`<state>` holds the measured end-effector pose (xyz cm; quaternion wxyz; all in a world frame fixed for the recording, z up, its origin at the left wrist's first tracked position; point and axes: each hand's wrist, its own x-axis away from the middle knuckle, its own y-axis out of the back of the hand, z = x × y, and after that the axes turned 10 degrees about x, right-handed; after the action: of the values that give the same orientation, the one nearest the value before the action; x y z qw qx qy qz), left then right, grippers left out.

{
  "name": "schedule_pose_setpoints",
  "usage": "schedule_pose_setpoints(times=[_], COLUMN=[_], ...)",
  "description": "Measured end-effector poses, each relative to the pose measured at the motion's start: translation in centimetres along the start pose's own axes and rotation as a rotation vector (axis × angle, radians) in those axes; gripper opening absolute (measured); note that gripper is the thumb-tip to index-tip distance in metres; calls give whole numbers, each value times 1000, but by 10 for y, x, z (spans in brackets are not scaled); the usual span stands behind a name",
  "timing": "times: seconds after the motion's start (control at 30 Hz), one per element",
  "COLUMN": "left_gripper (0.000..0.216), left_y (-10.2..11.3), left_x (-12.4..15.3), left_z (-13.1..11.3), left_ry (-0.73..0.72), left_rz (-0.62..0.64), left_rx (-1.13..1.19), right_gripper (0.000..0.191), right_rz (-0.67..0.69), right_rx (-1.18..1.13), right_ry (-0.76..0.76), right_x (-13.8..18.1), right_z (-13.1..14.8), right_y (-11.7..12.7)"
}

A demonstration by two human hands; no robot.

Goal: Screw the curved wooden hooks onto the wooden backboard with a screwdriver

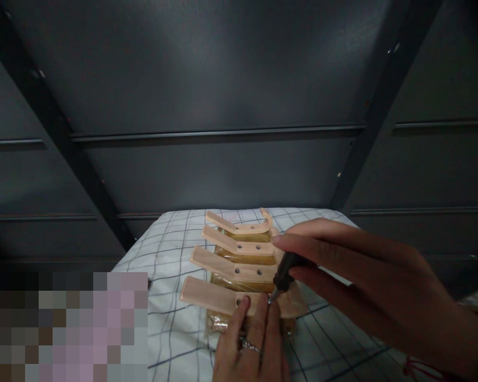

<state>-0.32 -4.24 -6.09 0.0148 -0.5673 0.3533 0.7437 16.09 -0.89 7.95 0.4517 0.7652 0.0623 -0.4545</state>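
Observation:
Several bent wooden hooks (215,297) lie in a row across strips wrapped in clear plastic (219,322). Dark screws show in them. My right hand (366,286) pinches a dark-handled screwdriver (284,273) between thumb and fingers. Its tip points down at the nearest hook, beside my left fingertips; the screw under it is mostly hidden. My left hand (253,339), with a ring on one finger, rests stretched fingers on that same nearest hook, on either side of the screwdriver tip. The hooks' right ends are partly covered by my right hand.
A white checked cloth (171,239) covers the soft-looking surface below. Dark panels with metal frame bars (219,132) rise close behind it. A pixelated patch hides the lower left.

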Motion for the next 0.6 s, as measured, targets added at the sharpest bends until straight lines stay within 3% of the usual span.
schedule_pose_setpoints(times=[0.23,0.43,0.6], left_gripper=[36,33,33], left_y=[3,5,8], left_x=[0,-5,-6], left_z=[2,0,-1], left_ry=[-80,-65,-27], left_rz=[50,46,28], left_rx=[-47,-51,-66], right_gripper=[23,17,20], right_rz=[54,33,58], right_rx=[-87,-86,-101], right_ry=[9,-43,0], right_x=[0,-1,3], right_z=[4,8,5], right_y=[-2,0,-1])
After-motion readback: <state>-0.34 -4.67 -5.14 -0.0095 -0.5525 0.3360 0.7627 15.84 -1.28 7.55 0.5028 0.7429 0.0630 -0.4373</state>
